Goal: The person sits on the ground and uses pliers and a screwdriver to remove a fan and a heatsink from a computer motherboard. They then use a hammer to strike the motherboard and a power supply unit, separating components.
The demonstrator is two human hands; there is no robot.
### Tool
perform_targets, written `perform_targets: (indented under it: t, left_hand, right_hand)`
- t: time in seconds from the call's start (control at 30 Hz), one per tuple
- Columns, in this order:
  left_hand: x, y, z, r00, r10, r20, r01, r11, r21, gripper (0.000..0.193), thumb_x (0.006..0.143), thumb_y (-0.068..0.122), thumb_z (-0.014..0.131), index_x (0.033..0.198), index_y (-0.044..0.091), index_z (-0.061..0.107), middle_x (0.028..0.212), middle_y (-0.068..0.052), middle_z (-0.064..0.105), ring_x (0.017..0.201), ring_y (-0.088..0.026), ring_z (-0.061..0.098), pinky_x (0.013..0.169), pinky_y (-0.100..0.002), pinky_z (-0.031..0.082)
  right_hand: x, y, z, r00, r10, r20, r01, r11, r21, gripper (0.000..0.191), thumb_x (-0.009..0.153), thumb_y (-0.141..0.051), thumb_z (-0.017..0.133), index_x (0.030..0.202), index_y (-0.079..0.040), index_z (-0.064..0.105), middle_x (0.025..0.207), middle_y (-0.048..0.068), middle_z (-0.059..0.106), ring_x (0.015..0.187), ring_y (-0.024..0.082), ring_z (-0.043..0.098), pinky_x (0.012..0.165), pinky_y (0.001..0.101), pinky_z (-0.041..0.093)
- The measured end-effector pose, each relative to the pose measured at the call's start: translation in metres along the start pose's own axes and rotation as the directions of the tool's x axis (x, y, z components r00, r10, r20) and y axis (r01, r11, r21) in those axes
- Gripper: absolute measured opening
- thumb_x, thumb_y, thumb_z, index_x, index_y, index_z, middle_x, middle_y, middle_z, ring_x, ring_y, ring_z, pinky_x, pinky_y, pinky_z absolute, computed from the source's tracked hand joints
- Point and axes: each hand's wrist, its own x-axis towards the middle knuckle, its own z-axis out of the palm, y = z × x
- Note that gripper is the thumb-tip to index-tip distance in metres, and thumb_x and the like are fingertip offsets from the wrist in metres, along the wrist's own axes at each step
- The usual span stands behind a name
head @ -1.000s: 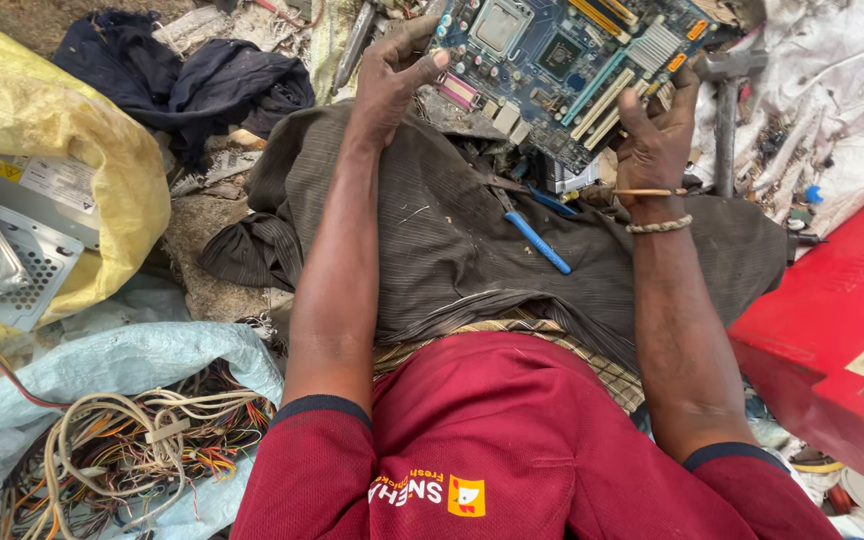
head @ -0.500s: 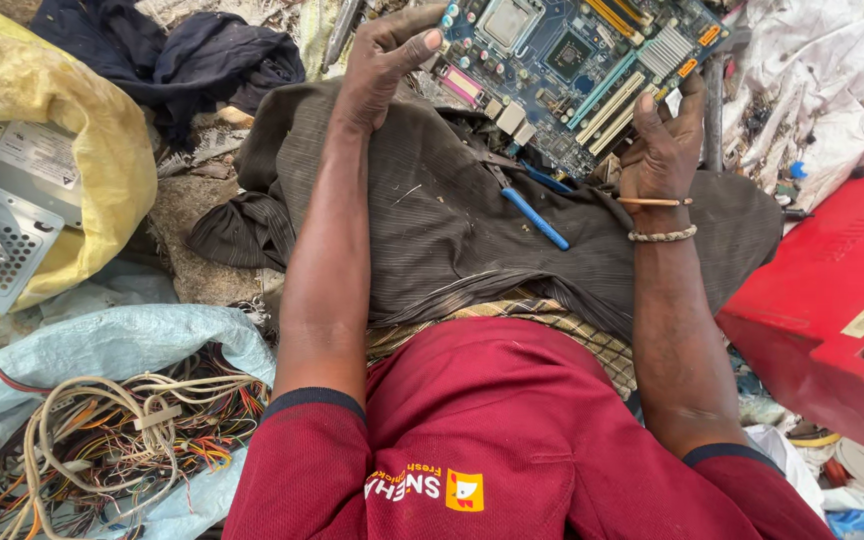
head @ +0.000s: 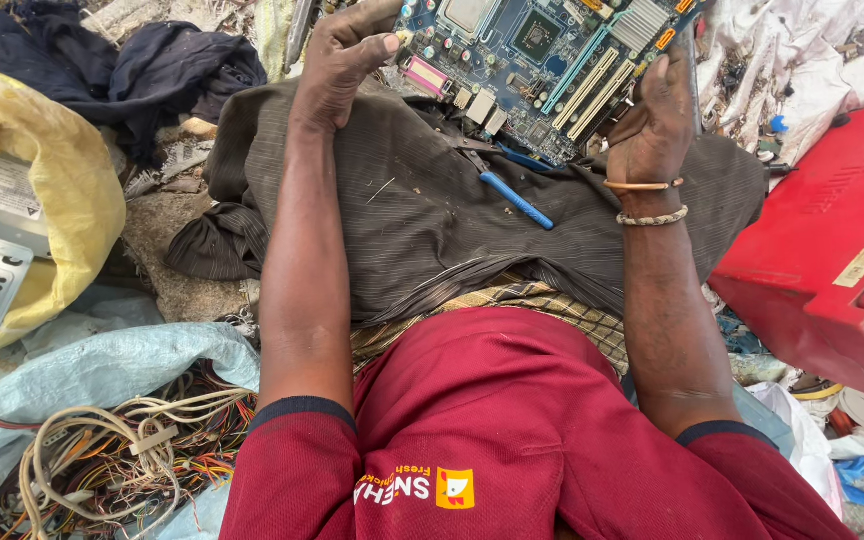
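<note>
Left hand (head: 337,65) and right hand (head: 655,125) clamped on opposite edges of a blue circuit board (head: 542,60), propped over the lap. Board still fully populated; pliers (head: 502,188) lying unused on the brown cloth (head: 402,230).

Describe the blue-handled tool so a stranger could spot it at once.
Start at the blue circuit board held at the top between both hands. Just below it, on the dark striped cloth over the person's lap, lies the blue-handled tool, the only bright blue, slim thing on that cloth.

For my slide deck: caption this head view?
Both hands, left hand and right hand, hold a blue circuit board over a lap.
</note>
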Motion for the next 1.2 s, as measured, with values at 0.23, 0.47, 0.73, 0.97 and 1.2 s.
perform_targets:
  t: [0.23,0.47,0.73,0.97,1.2]
  left_hand:
    - [-0.003,0.02,0.01,0.998,-0.034,0.058,0.035,0.999,-0.015,0.059,0.088,0.025,0.087,0.138,0.001,0.067,0.123,-0.016,0.076,0.109,-0.02,0.074,0.1,-0.037,0.063]
    - [-0.002,0.025,0.014,0.991,-0.013,0.132,0.019,0.999,-0.043,0.058,0.089,0.022,0.087,0.139,0.001,0.066,0.129,-0.018,0.075,0.119,-0.023,0.074,0.11,-0.039,0.06]
    - [0.0,0.02,0.011,0.986,-0.038,0.163,0.037,0.999,0.009,0.063,0.086,0.02,0.089,0.14,0.0,0.064,0.131,-0.019,0.073,0.123,-0.026,0.072,0.111,-0.04,0.059]
    - [0.003,0.011,0.007,0.991,-0.062,0.123,0.057,0.998,0.038,0.064,0.084,0.024,0.092,0.136,-0.002,0.065,0.132,-0.02,0.073,0.125,-0.029,0.072,0.113,-0.041,0.057]
    - [0.004,-0.009,-0.001,0.988,-0.147,0.048,0.147,0.989,0.003,0.045,0.093,0.027,0.083,0.131,0.004,0.074,0.104,-0.007,0.078,0.085,-0.011,0.066,0.085,-0.03,0.06]
  right_hand:
    - [0.0,-0.004,-0.003,0.998,-0.059,-0.02,0.056,0.989,-0.138,0.058,0.113,-0.025,0.063,0.159,0.003,0.041,0.135,0.011,0.069,0.122,0.017,0.068,0.102,0.0309,0.059]
    - [0.002,0.005,-0.012,0.992,-0.121,-0.033,0.109,0.963,-0.247,0.044,0.116,-0.02,0.067,0.152,0.001,0.055,0.116,0.003,0.068,0.093,0.006,0.058,0.087,0.0245,0.053]
    - [0.007,0.009,-0.013,0.991,-0.134,-0.013,0.124,0.946,-0.3,0.035,0.112,-0.022,0.068,0.14,-0.003,0.06,0.119,0.003,0.07,0.109,0.01,0.065,0.1,0.0299,0.057]
    - [0.005,-0.001,-0.003,0.994,-0.065,-0.091,0.03,0.938,-0.345,0.034,0.11,-0.026,0.064,0.136,-0.004,0.06,0.114,0.004,0.073,0.087,0.01,0.07,0.057,0.0227,0.053]
    - [0.007,0.009,-0.022,0.997,-0.06,-0.058,0.043,0.965,-0.257,0.029,0.117,-0.021,0.063,0.138,-0.001,0.06,0.115,0.005,0.07,0.098,0.012,0.071,0.087,0.0279,0.063]
